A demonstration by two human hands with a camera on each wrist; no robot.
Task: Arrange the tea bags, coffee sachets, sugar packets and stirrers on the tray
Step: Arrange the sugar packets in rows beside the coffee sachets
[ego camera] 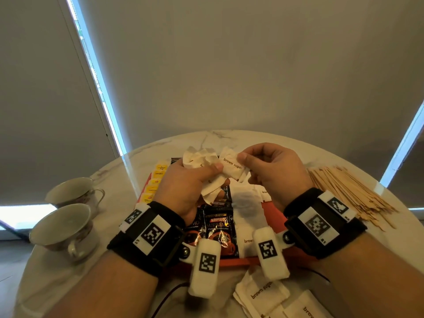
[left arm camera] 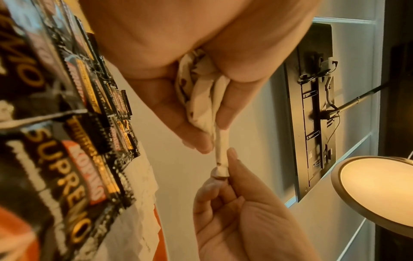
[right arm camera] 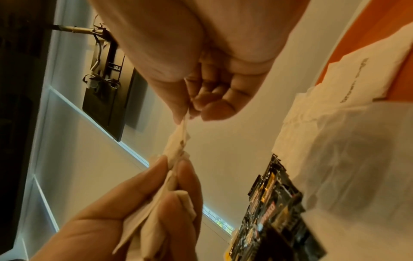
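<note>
My left hand (ego camera: pixel 195 177) grips a bunch of white brown sugar packets (ego camera: pixel 202 159) above the orange tray (ego camera: pixel 231 261). My right hand (ego camera: pixel 263 166) pinches one brown sugar packet (ego camera: pixel 232 167) at the edge of that bunch. In the left wrist view the bunch of sugar packets (left arm camera: pixel 201 98) sits in my curled fingers. In the right wrist view the single packet (right arm camera: pixel 181 139) hangs from thumb and forefinger. Black coffee sachets (ego camera: pixel 218 228) lie in the tray's middle, yellow tea bags (ego camera: pixel 153 184) on its left, white sugar packets (ego camera: pixel 247 210) on its right.
A heap of wooden stirrers (ego camera: pixel 348 193) lies on the marble table (ego camera: pixel 57 278) to the right of the tray. Two teacups (ego camera: pixel 66 228) stand at the left. More brown sugar packets (ego camera: pixel 261 292) lie on the table near me, below the tray.
</note>
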